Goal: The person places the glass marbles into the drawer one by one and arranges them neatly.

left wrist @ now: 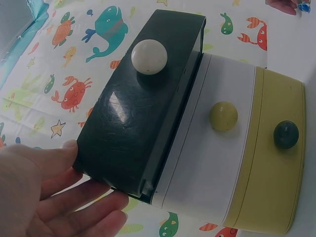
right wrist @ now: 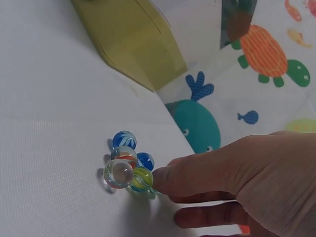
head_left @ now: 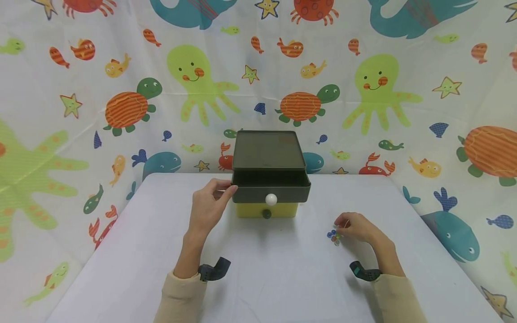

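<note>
A small drawer cabinet (left wrist: 197, 138) stands on the table, its dark green top drawer (head_left: 246, 194) pulled out. My left hand (head_left: 208, 204) holds that drawer's left end, thumb on the front edge and fingers at the side and underneath. The drawer carries a white round knob (left wrist: 149, 57). My right hand (head_left: 357, 228) is low beside a small cluster of glass marbles (right wrist: 118, 174), right of the cabinet. Its thumb tip reaches a yellow-green marble (right wrist: 142, 178), the other fingers loosely bent behind. Blue marbles (right wrist: 124, 140) and clear ones lie close together there.
Below the top drawer are a white drawer (left wrist: 207, 133) with a yellow knob and a yellow drawer (left wrist: 269, 148) with a dark green knob. Behind the white table (head_left: 258, 278) hangs a cloth (head_left: 258, 80) printed with sea animals.
</note>
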The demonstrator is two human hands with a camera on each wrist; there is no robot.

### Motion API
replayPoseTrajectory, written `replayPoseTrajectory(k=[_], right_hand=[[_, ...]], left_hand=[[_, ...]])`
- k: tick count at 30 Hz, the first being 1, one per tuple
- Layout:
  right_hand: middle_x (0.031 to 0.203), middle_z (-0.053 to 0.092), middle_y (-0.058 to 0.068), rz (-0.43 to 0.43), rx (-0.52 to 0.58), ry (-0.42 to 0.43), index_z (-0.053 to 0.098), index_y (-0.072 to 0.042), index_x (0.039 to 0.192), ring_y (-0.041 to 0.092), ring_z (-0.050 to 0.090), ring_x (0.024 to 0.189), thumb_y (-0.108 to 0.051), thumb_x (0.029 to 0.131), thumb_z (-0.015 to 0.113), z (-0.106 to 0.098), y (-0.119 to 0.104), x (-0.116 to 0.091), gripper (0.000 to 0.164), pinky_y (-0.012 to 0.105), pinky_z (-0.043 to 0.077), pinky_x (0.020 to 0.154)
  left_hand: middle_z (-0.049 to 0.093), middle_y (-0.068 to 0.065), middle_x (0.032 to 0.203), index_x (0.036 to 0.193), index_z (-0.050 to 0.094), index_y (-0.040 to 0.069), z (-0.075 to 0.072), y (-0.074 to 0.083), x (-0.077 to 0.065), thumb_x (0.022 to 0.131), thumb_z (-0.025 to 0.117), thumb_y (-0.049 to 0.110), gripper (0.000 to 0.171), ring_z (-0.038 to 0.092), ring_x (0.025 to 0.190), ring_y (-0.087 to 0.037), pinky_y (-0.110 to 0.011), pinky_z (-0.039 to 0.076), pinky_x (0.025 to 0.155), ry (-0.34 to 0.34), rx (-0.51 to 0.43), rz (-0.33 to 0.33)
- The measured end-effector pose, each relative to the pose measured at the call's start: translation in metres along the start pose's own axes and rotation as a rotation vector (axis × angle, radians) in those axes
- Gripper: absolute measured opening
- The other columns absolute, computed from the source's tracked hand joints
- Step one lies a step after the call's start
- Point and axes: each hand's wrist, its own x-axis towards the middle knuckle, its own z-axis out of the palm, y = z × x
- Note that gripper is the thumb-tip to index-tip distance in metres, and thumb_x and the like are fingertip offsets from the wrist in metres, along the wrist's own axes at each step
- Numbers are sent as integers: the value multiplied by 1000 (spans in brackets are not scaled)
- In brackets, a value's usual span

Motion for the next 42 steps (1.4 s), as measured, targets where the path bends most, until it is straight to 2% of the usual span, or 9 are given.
replayPoseTrajectory(k=[12,25,42], right_hand=[[97,67,7,52,-19,14,68,-3,110,19,58,88,-15,92,70,2,0,1,22,40,58,86],[101,67,8,100,-30,1,69,-4,111,21,58,92,-16,92,69,2,-1,-1,22,43,56,90],[99,68,7,98,-48,21,70,-5,109,21,58,92,-18,91,70,3,0,0,22,43,56,89]], left_hand=[[76,-10,111,116,68,7,-1,0,1,94,71,31,32,74,93,-25,-42,62,82,-12,-15,-3],[76,-9,110,116,69,7,-1,-1,1,94,71,30,32,75,90,-23,-40,62,81,-4,-8,24],[76,-10,111,116,69,7,0,-1,1,94,71,31,32,75,91,-24,-41,62,81,-2,-7,23]])
